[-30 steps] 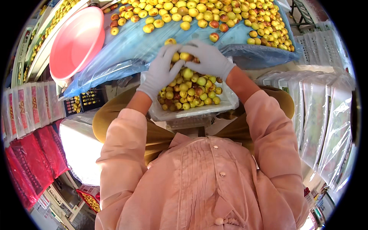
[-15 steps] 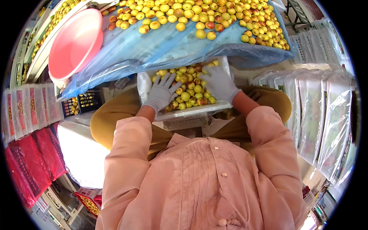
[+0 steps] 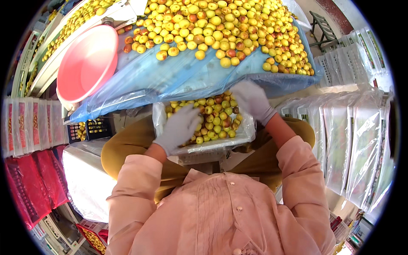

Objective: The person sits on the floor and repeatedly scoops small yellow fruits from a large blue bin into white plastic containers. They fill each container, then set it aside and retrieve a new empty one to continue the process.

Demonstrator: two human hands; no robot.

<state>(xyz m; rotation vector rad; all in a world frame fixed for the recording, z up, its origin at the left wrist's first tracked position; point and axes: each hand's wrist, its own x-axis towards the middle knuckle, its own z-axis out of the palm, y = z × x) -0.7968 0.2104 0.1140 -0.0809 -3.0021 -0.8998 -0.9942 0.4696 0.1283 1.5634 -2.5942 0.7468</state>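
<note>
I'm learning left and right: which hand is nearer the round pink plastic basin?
Left. The pale-gloved left hand is below and right of the pink basin; the pale-gloved right hand is farther off to its right.

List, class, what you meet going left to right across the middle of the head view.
Clear-wrapped stack at left, dark blue crate, gloved left hand, fruit between the hands, gloved right hand, clear-wrapped stack at right.

Observed yellow-green with russet blotches on fruit; pale grey on gloves; translucent blue on sheeting; coral pink on basin; salmon on shirt; mustard on trousers.
</note>
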